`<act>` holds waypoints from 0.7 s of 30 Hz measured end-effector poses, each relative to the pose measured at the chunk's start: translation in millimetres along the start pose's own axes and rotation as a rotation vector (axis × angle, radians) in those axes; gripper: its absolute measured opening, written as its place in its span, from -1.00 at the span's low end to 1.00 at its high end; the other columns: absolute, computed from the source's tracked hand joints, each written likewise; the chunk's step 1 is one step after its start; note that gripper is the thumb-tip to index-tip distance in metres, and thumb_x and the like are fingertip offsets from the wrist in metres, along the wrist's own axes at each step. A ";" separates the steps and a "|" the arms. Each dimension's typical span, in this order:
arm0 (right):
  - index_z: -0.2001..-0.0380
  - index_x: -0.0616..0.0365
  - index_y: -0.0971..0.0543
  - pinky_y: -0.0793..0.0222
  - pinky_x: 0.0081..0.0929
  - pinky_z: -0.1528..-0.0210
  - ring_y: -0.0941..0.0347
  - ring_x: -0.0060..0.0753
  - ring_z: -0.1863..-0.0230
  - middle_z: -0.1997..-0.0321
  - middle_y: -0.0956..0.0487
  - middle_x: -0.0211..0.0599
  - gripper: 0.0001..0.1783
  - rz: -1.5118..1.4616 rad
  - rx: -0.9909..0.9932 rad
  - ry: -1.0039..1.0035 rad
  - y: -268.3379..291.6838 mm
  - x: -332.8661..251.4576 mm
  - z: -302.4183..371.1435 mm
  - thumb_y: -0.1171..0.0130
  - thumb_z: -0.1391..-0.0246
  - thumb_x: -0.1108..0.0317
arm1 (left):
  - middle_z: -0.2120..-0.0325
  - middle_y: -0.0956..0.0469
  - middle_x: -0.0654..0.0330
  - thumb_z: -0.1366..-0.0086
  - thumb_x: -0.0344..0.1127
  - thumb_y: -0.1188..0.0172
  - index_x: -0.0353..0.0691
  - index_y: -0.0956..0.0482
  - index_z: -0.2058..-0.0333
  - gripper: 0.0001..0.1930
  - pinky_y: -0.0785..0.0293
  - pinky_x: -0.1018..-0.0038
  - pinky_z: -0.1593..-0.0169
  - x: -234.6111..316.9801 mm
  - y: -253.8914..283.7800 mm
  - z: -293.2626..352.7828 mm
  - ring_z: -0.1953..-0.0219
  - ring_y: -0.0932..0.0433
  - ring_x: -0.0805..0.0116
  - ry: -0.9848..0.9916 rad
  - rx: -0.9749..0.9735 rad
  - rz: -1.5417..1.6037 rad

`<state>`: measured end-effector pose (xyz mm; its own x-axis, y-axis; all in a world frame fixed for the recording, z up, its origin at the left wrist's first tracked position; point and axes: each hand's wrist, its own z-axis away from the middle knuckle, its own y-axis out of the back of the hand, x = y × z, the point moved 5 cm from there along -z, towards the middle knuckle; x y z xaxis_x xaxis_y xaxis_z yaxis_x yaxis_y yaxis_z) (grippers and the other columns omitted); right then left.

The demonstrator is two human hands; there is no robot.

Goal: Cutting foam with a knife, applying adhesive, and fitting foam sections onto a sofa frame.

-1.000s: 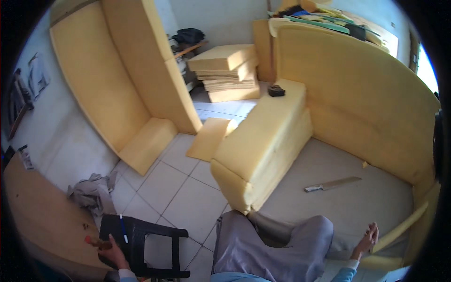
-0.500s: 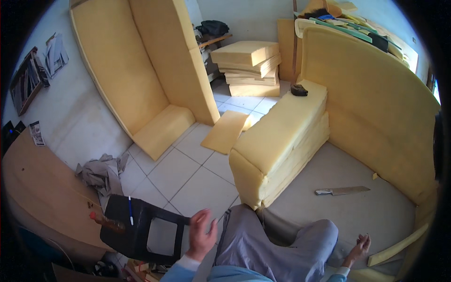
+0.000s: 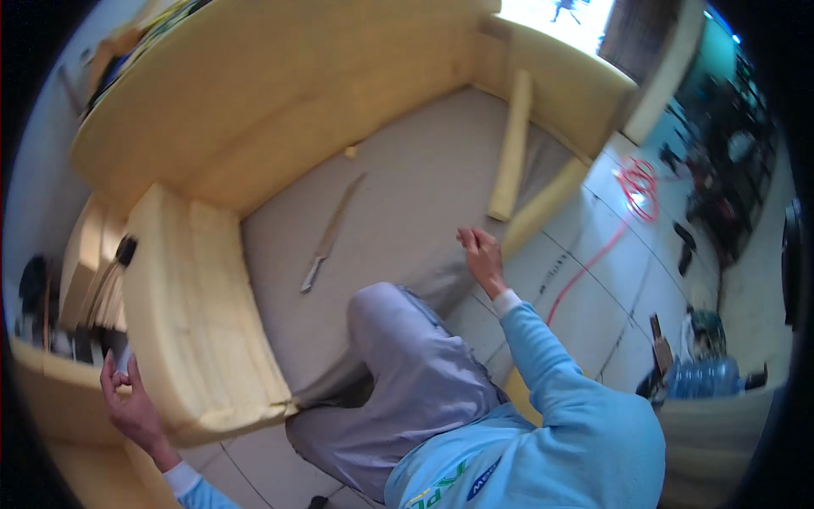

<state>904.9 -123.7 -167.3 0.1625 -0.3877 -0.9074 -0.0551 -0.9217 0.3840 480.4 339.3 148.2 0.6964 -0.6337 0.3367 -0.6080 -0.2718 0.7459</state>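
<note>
My left hand is raised beside the front of the yellow foam armrest, fingers apart and holding nothing; whether it touches the foam I cannot tell. Over the front edge of the grey sofa seat, near a loose foam strip, hovers my right hand. Its fingers are loosely bent, with nothing visible in them. A long knife with a silvery handle lies flat on the seat, apart from both hands. On the armrest's far end sits a small black object, probably a tape measure.
A curved foam backrest bounds the seat's far side, with a foam scrap near it. Stacked foam sheets stand left of the armrest. On the tiled floor at right lie a coiled red hose and a blue water bottle.
The view has swung right, bringing the seat's far end, doorway and red hose into sight. My left hand now appears beside the armrest, and my right arm reaches over the seat's front edge.
</note>
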 end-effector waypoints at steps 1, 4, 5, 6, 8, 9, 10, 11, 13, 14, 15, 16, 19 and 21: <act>0.27 0.28 -0.68 -0.46 -0.37 0.17 -0.60 -0.22 0.30 0.36 -0.68 -0.13 -0.67 0.012 0.036 -0.023 14.9 -2.8 -8.6 -0.16 -0.25 0.18 | 0.25 -0.50 0.21 -0.32 -0.37 -0.29 -0.33 -0.43 -0.19 -0.51 -0.46 0.50 -0.04 -4.8 -12.7 -3.1 0.29 -0.45 0.42 -0.032 -0.023 0.022; 0.22 0.27 -0.65 -0.44 -0.28 0.08 -0.57 -0.06 0.19 0.26 -0.65 -0.03 -0.63 0.004 0.383 -0.038 62.9 -11.4 -39.3 -0.15 -0.25 0.12 | -0.05 -0.53 -0.02 -0.41 -0.21 -0.19 -0.36 -0.40 -0.21 -0.51 -0.33 0.33 -0.26 -18.6 -41.9 -16.5 -0.09 -0.50 0.15 -0.188 -0.018 0.166; 0.18 0.25 -0.64 -0.42 -0.25 0.02 -0.54 -0.04 0.11 0.17 -0.62 -0.01 -0.62 0.130 0.493 -0.048 76.2 8.0 -47.8 -0.15 -0.24 0.11 | -0.14 -0.47 -0.05 -0.43 -0.17 -0.14 -0.36 -0.40 -0.20 -0.51 -0.26 0.29 -0.30 -19.2 -51.8 -13.4 -0.20 -0.41 0.09 -0.154 -0.063 0.145; 0.14 0.23 -0.62 -0.40 -0.21 -0.03 -0.50 -0.01 0.03 0.08 -0.59 0.00 -0.61 0.257 0.590 -0.057 90.0 20.5 -58.0 -0.15 -0.24 0.09 | -0.23 -0.41 -0.08 -0.46 -0.14 -0.10 -0.37 -0.40 -0.19 -0.51 -0.20 0.24 -0.34 -19.6 -55.3 -12.6 -0.31 -0.33 0.03 -0.112 -0.108 0.114; 0.05 0.21 -0.58 -0.34 -0.13 -0.15 -0.42 0.05 -0.12 -0.05 -0.53 0.01 -0.49 0.317 0.571 -0.109 93.8 39.6 -74.3 -0.22 -0.16 -0.03 | -0.19 -0.44 -0.09 -0.46 -0.14 -0.08 -0.39 -0.40 -0.18 -0.52 -0.22 0.24 -0.33 -30.2 -55.2 -11.9 -0.28 -0.36 -0.01 -0.143 -0.116 0.143; 0.00 0.20 -0.55 -0.32 -0.10 -0.20 -0.40 0.08 -0.16 -0.08 -0.51 0.02 -0.39 0.400 0.508 -0.194 89.1 47.4 -80.7 -0.25 -0.10 -0.10 | -0.19 -0.45 -0.09 -0.47 -0.14 -0.07 -0.39 -0.41 -0.18 -0.53 -0.22 0.23 -0.33 -37.0 -55.1 -12.8 -0.28 -0.36 -0.01 -0.168 -0.105 0.126; -0.06 0.19 -0.52 -0.29 -0.07 -0.24 -0.37 0.11 -0.19 -0.12 -0.48 0.03 -0.30 0.481 0.448 -0.280 87.9 55.3 -85.2 -0.29 -0.04 -0.17 | -0.18 -0.45 -0.09 -0.47 -0.15 -0.07 -0.40 -0.41 -0.17 -0.53 -0.22 0.23 -0.33 -42.1 -54.8 -12.7 -0.27 -0.37 -0.01 -0.193 -0.093 0.113; -0.10 0.20 -0.47 -0.27 -0.07 -0.27 -0.35 0.13 -0.22 -0.15 -0.46 0.06 -0.19 0.472 0.377 -0.337 70.1 57.5 -85.2 -0.31 0.02 -0.22 | -0.17 -0.46 -0.09 -0.47 -0.17 -0.06 -0.40 -0.42 -0.17 -0.55 -0.23 0.23 -0.32 -43.6 -51.3 -8.5 -0.26 -0.37 -0.03 -0.168 -0.083 0.116; -0.18 0.22 -0.38 -0.25 -0.04 -0.29 -0.34 0.15 -0.24 -0.19 -0.43 0.11 -0.06 0.462 0.296 -0.383 32.1 50.9 -81.3 -0.36 0.11 -0.25 | -0.17 -0.46 -0.08 -0.48 -0.14 -0.05 -0.39 -0.41 -0.18 -0.53 -0.23 0.26 -0.32 -56.4 -40.0 -6.0 -0.25 -0.38 0.01 -0.138 -0.064 0.078; -0.21 0.21 -0.35 -0.26 -0.02 -0.28 -0.34 0.14 -0.25 -0.21 -0.41 0.12 -0.02 0.502 0.318 -0.409 41.5 52.7 -74.3 -0.39 0.13 -0.24 | -0.17 -0.45 -0.07 -0.49 -0.10 -0.04 -0.38 -0.40 -0.20 -0.51 -0.23 0.29 -0.32 -58.5 -59.4 -10.8 -0.23 -0.39 0.05 -0.135 -0.125 0.057; -0.21 0.21 -0.35 -0.26 -0.02 -0.28 -0.34 0.14 -0.25 -0.21 -0.41 0.12 -0.02 0.487 0.315 -0.395 34.2 51.3 -77.1 -0.39 0.13 -0.24 | -0.17 -0.46 -0.08 -0.49 -0.09 -0.03 -0.38 -0.41 -0.19 -0.51 -0.26 0.30 -0.29 -60.9 -51.4 -8.8 -0.22 -0.40 0.07 -0.121 -0.100 0.057; -0.21 0.20 -0.34 -0.28 0.00 -0.27 -0.35 0.14 -0.23 -0.20 -0.42 0.12 -0.04 0.506 0.300 -0.414 26.4 52.2 -80.0 -0.42 0.13 -0.18 | -0.17 -0.46 -0.08 -0.49 -0.09 -0.03 -0.38 -0.41 -0.19 -0.51 -0.26 0.30 -0.29 -62.5 -45.8 -8.3 -0.22 -0.40 0.07 -0.115 -0.083 0.050; -0.22 0.16 -0.33 -0.35 -0.04 -0.21 -0.40 0.05 -0.19 -0.18 -0.45 0.04 -0.11 0.353 0.410 -0.417 40.6 78.4 -82.5 -0.44 0.10 -0.04 | -0.18 -0.45 -0.07 -0.49 -0.09 -0.04 -0.37 -0.40 -0.20 -0.51 -0.30 0.30 -0.27 -54.0 -61.3 -14.6 -0.22 -0.41 0.07 -0.074 -0.178 0.205; -0.23 0.12 -0.33 -0.39 -0.09 -0.17 -0.43 -0.04 -0.17 -0.16 -0.47 -0.04 -0.16 0.155 0.489 -0.363 41.3 64.4 -82.7 -0.44 0.07 0.04 | -0.20 -0.44 -0.08 -0.47 -0.18 -0.06 -0.38 -0.39 -0.20 -0.54 -0.26 0.22 -0.30 -37.5 -56.2 -10.1 -0.24 -0.39 -0.01 -0.045 -0.149 0.279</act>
<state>994.5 -185.7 -195.7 -0.2238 -0.4181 -0.8804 -0.5091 -0.7202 0.4714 492.3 385.7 99.5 0.4914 -0.7010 0.5168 -0.7084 0.0235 0.7055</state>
